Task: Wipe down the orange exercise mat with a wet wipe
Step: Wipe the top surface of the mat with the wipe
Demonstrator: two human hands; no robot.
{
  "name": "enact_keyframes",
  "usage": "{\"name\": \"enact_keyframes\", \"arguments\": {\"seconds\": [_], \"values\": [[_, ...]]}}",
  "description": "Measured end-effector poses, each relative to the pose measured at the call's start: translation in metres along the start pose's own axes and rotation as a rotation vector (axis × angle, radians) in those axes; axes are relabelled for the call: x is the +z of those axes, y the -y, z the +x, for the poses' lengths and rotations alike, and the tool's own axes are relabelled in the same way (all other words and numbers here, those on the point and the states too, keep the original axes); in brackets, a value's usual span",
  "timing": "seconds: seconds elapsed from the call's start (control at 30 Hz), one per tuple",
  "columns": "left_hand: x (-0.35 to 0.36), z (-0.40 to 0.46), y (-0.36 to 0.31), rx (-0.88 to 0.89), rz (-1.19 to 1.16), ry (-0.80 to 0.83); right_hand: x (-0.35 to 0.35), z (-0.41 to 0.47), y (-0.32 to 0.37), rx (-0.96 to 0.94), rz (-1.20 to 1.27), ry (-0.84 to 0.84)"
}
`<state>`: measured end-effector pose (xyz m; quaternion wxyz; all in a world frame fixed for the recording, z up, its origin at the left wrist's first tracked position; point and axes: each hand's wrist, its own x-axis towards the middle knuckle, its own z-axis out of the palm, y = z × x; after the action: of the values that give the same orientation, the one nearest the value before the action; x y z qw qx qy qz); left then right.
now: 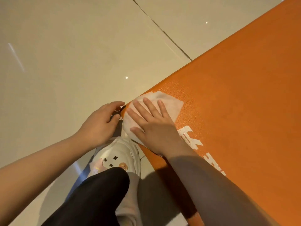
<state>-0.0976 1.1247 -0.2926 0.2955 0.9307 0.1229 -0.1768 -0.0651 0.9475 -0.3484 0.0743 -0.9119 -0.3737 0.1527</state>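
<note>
Right hand [153,126] spread flat on wet wipe [171,103] at mat [244,95] corner; left hand [99,123] seemingly pinching the edge. Wipe could bunch or slide off.

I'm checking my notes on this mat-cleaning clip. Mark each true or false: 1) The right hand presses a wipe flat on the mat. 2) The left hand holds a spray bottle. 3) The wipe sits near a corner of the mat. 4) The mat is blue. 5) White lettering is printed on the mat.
1) True: the right hand lies spread on the wet wipe.
2) False: the left hand grips the orange mat's corner edge.
3) True.
4) False: it is orange.
5) True: white lettering shows beside the right wrist.
</note>
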Motion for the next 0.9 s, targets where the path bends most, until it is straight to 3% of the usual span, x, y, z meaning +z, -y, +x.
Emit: {"name": "enact_keyframes", "arguments": {"seconds": [0.07,0.17,0.37,0.5,0.57,0.7,0.8,0.9], "values": [[-0.001,-0.002,-0.001,-0.002,0.024,0.012,-0.010,0.016,-0.017,0.025,-0.037,0.006],[0.000,-0.001,-0.008,0.025,0.044,0.012,-0.030,0.018,-0.074,0.225,-0.032,-0.021],[0.017,0.003,-0.021,0.048,0.054,0.029,-0.058,-0.048,-0.205,0.586,0.014,0.019],[0.019,-0.002,-0.025,-0.014,0.065,0.056,-0.053,-0.073,-0.203,0.805,0.097,-0.015],[0.024,-0.005,-0.027,-0.042,0.072,0.037,-0.040,-0.063,-0.161,0.668,0.094,-0.028],[0.034,-0.007,-0.030,-0.079,0.043,-0.026,-0.017,-0.021,-0.074,0.149,-0.021,0.023],[0.038,-0.009,-0.027,-0.071,0.040,-0.045,-0.024,0.010,-0.083,-0.027,-0.064,0.054],[0.043,-0.010,-0.028,-0.088,0.063,-0.059,-0.041,0.029,-0.137,-0.027,-0.073,0.029]]}}
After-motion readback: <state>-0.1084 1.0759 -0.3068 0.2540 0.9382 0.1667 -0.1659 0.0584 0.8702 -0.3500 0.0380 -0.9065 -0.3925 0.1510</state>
